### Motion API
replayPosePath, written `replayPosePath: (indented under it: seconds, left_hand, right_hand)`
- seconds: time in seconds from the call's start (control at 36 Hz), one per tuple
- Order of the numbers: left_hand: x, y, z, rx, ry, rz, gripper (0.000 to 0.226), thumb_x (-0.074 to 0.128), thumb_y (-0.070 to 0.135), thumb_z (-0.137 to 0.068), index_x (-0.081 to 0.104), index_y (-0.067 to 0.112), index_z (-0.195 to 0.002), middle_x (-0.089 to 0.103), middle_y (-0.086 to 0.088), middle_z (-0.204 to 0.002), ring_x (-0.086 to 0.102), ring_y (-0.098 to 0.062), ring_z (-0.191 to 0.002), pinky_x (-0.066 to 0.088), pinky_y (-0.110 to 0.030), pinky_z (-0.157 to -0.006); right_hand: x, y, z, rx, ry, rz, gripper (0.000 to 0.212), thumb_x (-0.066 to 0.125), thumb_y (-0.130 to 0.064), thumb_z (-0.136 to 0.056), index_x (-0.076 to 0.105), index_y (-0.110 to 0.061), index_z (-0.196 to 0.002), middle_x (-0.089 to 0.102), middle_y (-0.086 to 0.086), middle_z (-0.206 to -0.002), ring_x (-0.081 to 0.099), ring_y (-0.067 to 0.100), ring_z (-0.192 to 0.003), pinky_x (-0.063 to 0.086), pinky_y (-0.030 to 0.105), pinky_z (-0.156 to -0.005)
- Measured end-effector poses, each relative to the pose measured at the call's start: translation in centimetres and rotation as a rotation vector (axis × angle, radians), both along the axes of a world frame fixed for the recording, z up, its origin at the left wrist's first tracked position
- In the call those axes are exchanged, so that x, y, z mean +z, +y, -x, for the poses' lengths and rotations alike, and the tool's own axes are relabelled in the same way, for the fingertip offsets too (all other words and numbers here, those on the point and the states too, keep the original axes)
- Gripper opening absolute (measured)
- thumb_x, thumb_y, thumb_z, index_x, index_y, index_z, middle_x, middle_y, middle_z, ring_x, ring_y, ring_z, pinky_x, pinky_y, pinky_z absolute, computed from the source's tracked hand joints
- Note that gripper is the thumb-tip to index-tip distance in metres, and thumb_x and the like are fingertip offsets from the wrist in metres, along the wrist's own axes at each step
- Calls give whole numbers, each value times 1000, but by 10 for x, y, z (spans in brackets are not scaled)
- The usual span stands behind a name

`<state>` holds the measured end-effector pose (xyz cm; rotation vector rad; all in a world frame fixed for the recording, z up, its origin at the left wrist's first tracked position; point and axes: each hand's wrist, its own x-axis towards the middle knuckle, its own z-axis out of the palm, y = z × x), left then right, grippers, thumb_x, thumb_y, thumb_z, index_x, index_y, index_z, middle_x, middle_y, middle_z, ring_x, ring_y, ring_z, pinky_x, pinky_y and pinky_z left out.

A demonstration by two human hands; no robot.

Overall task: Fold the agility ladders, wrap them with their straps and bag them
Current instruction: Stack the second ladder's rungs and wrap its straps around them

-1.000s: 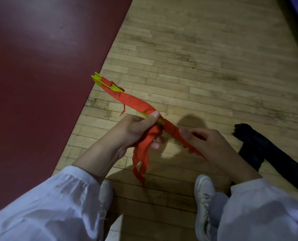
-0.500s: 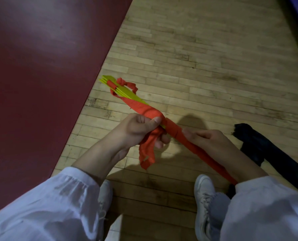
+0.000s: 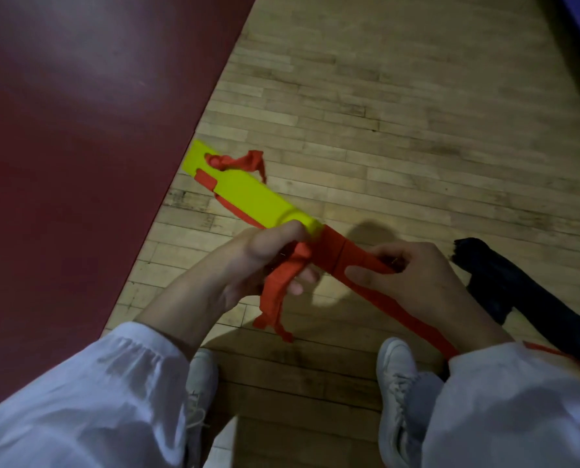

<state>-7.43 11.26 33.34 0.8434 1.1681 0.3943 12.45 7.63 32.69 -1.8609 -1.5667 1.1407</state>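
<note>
I hold a folded agility ladder, a stack of flat yellow rungs [image 3: 248,194], out over the floor, its flat face turned up. Red strap [image 3: 336,255] is wound around its near end. My left hand [image 3: 258,261] grips the bundle where yellow meets red, with loose red strap ends [image 3: 273,309] hanging under its fingers. My right hand [image 3: 407,278] pinches the red strap just right of the wraps; the strap runs on under that wrist to my sleeve. A knotted red loop [image 3: 244,162] sticks out at the far end.
A dark cloth bag [image 3: 504,288] lies on the wooden floor [image 3: 400,130] at the right. A dark red mat [image 3: 79,113] covers the left side. My two white shoes [image 3: 395,376] stand below the hands.
The ladder bundle has turned from edge-on to flat face up. The red wraps now sit bunched at its near end, and the yellow rungs are more exposed.
</note>
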Motion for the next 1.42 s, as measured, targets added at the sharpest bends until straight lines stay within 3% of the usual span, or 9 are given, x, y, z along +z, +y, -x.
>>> replayPosePath:
  seconds: [0.19, 0.47, 0.58, 0.67, 0.75, 0.81, 0.97, 1.22, 1.42]
  left_hand:
    - [0, -2, -3, 45, 18, -13, 45, 52, 54, -86, 65, 11, -89, 71, -16, -78, 60, -18, -49, 49, -20, -46]
    - [4, 1, -8, 92, 29, -14, 40, 50, 38, -92, 64, 1, -95, 67, -17, -70, 57, -15, -40, 43, -17, -38]
    - [5, -1, -8, 79, 40, -57, 42, 50, 34, -93, 65, -5, -96, 66, -18, -68, 57, -15, -39, 43, -17, -38]
    - [2, -2, -5, 65, 51, -72, 43, 52, 39, -90, 68, -1, -91, 70, -19, -71, 59, -19, -45, 45, -18, -43]
    - [0, -3, -3, 67, 35, -80, 42, 53, 41, -89, 69, 2, -91, 71, -20, -74, 61, -20, -48, 46, -17, -46]
    - [1, -4, -4, 59, 30, -95, 40, 53, 40, -89, 69, 4, -92, 71, -21, -75, 61, -21, -49, 46, -18, -47]
    - [5, -3, -6, 24, 32, -95, 39, 52, 41, -91, 68, 6, -93, 71, -19, -79, 61, -21, -52, 48, -19, -49]
    - [7, -3, 0, 9, 63, -91, 54, 56, 52, -85, 67, 2, -102, 73, -20, -85, 63, -22, -59, 52, -21, -53]
    - [5, -3, 4, 19, 108, -115, 57, 59, 53, -84, 69, -3, -95, 73, -20, -82, 64, -20, -58, 51, -18, -51]
  right_hand:
    - [0, 0, 1, -8, -11, -38, 19, 83, -40, -61, 72, -29, -73, 69, -6, -72, 65, 14, -72, 54, 33, -69]
    - [-5, 0, 0, 85, -6, -8, 28, 79, -47, -64, 66, -24, -72, 66, -2, -68, 64, 15, -67, 54, 37, -66]
    - [-5, 0, -1, 148, 55, 133, 52, 57, -70, -61, 66, -25, -86, 67, -13, -70, 63, 1, -62, 47, 22, -60]
    - [-6, 1, -2, 111, 120, 290, 67, 37, -77, -64, 68, -28, -97, 74, -7, -79, 70, 8, -72, 50, 25, -69]
    - [-6, 1, -1, 86, 281, 413, 66, 39, -71, -69, 68, -20, -100, 76, 5, -84, 73, 21, -78, 54, 35, -81]
    - [-6, 0, -1, 93, 321, 454, 64, 41, -68, -71, 67, -17, -99, 75, 9, -83, 72, 25, -74, 53, 37, -77]
    - [-4, 0, 1, 131, 299, 394, 68, 39, -64, -75, 69, -7, -97, 73, 6, -74, 66, 13, -60, 51, 23, -60]
    - [-8, 0, 5, 52, 244, 255, 58, 43, -63, -74, 69, -14, -92, 72, -3, -68, 63, 6, -57, 50, 20, -61]
    - [-9, 0, 5, 25, 182, 178, 48, 44, -62, -75, 68, -22, -83, 71, -4, -72, 62, 3, -59, 48, 17, -60]
